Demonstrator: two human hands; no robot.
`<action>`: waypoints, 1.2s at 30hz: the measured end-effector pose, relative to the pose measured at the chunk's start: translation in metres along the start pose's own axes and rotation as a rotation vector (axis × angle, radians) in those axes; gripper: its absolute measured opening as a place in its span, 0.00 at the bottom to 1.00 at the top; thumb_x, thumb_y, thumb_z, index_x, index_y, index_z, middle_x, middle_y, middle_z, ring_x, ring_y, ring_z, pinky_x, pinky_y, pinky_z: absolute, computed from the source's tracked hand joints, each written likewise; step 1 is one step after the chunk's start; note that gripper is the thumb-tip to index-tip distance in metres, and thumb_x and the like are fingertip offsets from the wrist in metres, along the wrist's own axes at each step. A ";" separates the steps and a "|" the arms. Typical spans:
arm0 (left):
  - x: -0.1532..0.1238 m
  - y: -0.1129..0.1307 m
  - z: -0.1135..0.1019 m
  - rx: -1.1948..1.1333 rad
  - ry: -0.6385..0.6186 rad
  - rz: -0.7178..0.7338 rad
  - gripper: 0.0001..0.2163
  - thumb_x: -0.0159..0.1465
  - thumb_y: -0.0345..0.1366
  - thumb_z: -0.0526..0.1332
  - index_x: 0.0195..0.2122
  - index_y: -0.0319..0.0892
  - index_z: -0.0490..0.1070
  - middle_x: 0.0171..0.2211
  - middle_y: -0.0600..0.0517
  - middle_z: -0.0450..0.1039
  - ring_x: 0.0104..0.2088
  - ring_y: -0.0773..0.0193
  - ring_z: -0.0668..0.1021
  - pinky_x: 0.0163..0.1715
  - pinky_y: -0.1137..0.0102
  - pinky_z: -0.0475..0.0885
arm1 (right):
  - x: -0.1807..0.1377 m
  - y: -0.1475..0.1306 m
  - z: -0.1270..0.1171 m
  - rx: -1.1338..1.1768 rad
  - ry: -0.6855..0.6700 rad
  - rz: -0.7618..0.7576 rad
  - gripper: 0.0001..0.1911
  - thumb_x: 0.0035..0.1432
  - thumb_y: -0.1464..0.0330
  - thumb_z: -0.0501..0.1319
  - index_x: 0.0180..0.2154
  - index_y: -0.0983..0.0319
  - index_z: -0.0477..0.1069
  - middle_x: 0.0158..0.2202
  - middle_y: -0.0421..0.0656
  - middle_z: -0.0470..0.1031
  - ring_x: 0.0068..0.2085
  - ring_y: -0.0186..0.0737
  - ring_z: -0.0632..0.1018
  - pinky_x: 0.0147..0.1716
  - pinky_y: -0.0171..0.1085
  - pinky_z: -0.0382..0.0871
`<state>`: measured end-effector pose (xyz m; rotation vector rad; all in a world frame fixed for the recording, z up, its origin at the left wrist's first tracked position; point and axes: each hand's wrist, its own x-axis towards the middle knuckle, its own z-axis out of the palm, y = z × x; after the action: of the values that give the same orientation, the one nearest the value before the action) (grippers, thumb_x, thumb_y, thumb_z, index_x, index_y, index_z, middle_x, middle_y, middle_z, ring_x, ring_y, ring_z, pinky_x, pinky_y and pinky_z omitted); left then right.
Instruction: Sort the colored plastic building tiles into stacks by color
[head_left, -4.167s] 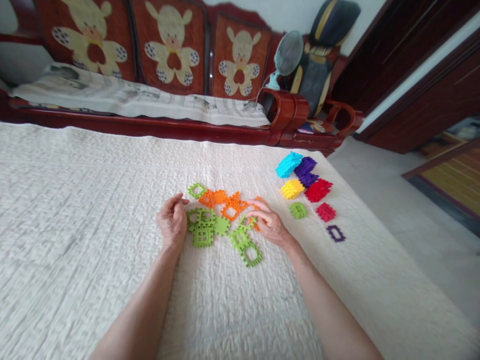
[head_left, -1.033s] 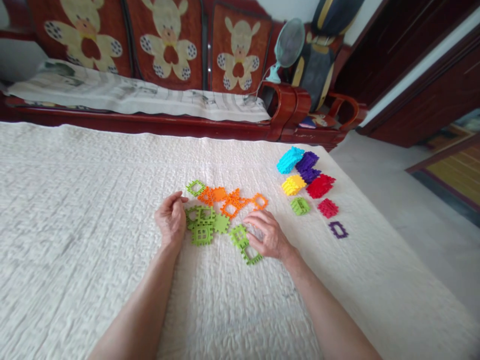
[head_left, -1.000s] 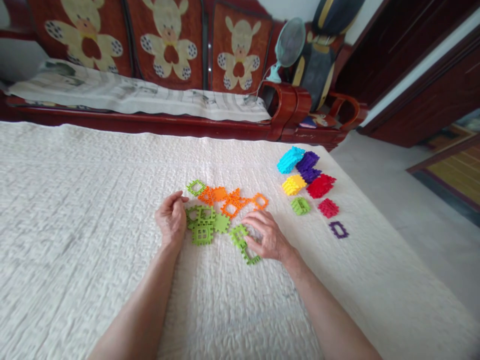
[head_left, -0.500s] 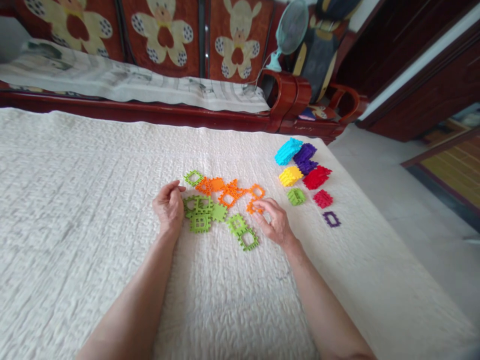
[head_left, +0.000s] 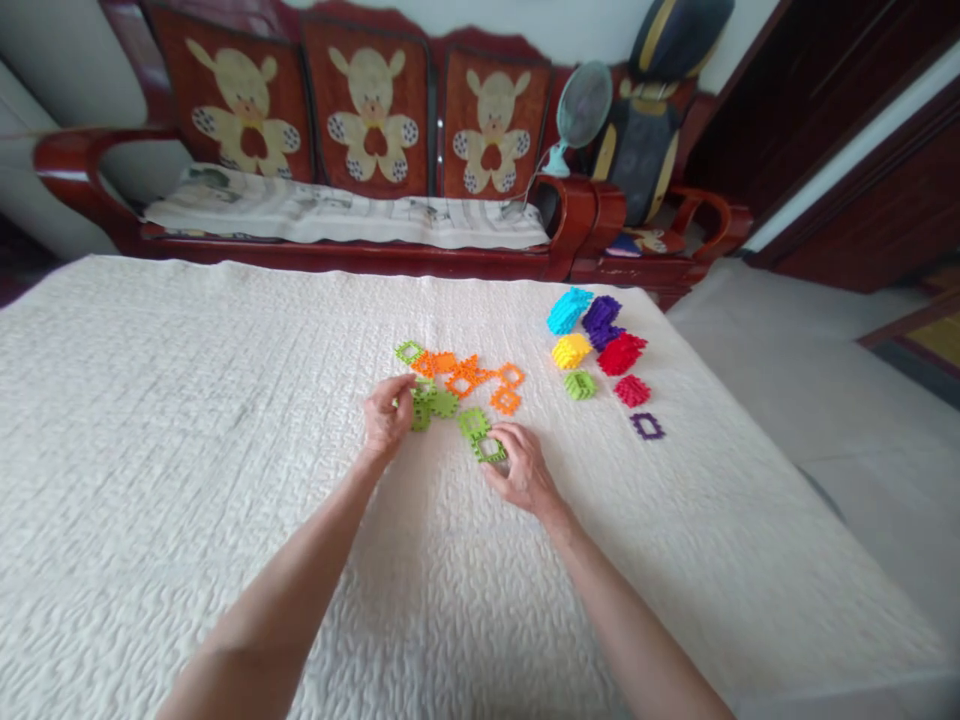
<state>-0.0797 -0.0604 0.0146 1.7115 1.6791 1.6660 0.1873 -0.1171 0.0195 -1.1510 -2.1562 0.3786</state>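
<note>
1. Our left hand is loosely curled at the left side of the overlapping green interlocking tiles; can't tell if it's pinching one.
2. Our right hand is half open, thumb and fingers around the right side of a green square frame. Can't tell if we've actually gripped it. It's lying on the quilted spread, well in from the right edge.
3. Orange tiles sit nearer the spread's far edge.
4. Towards the far right corner we've got a turquoise stack and a yellow stack.
</note>
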 end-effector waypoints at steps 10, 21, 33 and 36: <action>-0.060 0.039 0.007 0.434 -0.696 0.374 0.22 0.66 0.28 0.51 0.61 0.45 0.70 0.63 0.47 0.69 0.64 0.51 0.66 0.58 0.51 0.66 | -0.002 0.004 0.002 -0.002 0.036 -0.039 0.09 0.55 0.68 0.65 0.41 0.60 0.75 0.51 0.50 0.75 0.55 0.49 0.75 0.57 0.51 0.68; -0.056 0.044 0.007 0.467 -0.726 0.350 0.22 0.67 0.29 0.51 0.61 0.48 0.70 0.64 0.50 0.68 0.65 0.52 0.66 0.58 0.53 0.66 | 0.007 0.010 0.006 -0.033 0.107 -0.055 0.12 0.67 0.61 0.56 0.45 0.61 0.72 0.44 0.49 0.79 0.48 0.47 0.78 0.50 0.46 0.71; -0.055 0.042 0.007 0.461 -0.710 0.360 0.21 0.68 0.29 0.51 0.60 0.47 0.70 0.63 0.49 0.70 0.64 0.53 0.67 0.58 0.54 0.67 | 0.045 0.021 0.018 -0.007 0.091 0.230 0.19 0.63 0.59 0.56 0.49 0.62 0.74 0.31 0.45 0.81 0.31 0.42 0.80 0.33 0.35 0.71; -0.056 0.039 0.008 0.457 -0.718 0.364 0.21 0.69 0.30 0.50 0.61 0.47 0.70 0.63 0.50 0.69 0.64 0.53 0.67 0.58 0.54 0.67 | 0.042 0.027 0.016 0.029 0.142 0.253 0.20 0.63 0.59 0.56 0.50 0.62 0.75 0.29 0.43 0.80 0.29 0.40 0.79 0.31 0.35 0.71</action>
<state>-0.0359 -0.1135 0.0127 2.5365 1.4921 0.5990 0.1765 -0.0663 0.0105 -1.3959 -1.8830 0.4240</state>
